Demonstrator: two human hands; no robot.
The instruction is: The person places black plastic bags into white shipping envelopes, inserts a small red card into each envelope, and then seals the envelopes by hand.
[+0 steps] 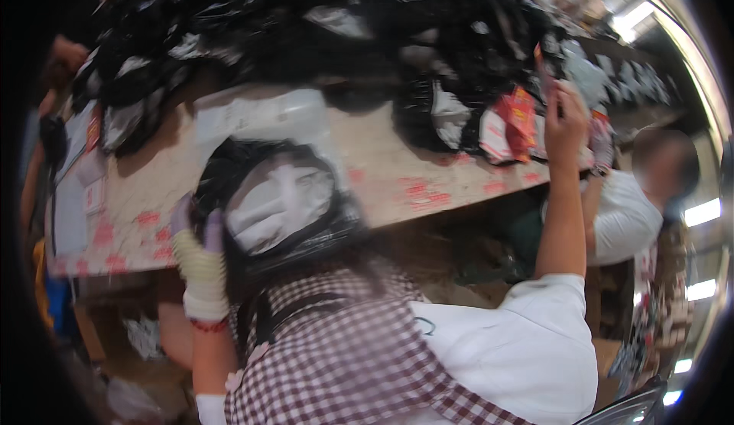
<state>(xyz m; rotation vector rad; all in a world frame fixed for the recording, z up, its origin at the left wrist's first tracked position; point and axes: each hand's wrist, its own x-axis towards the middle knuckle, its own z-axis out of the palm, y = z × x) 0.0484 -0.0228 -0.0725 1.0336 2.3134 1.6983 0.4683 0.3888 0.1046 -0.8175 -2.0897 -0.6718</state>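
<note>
My left hand (202,270), in a ribbed pale glove with purple fingers, grips the left side of a glossy black item (344,213). White material (281,207) fills its round opening; whether it is a cap or a bag is unclear. The item leans between the table edge and my checked apron (338,356). Far off to the right, my bare right hand (565,118) is raised over the table's end. Pinched in its fingers is a thin red-edged card or packet (539,61), blurred. Red and white packets (516,124) lie just left of that hand.
A large heap of black plastic-wrapped items (275,29) covers the table's far side. A clear plastic sheet or bag (264,115) lies on the red-marked tabletop (378,155). At right stands a co-worker (625,218) in white; another person's hand (70,52) shows at left.
</note>
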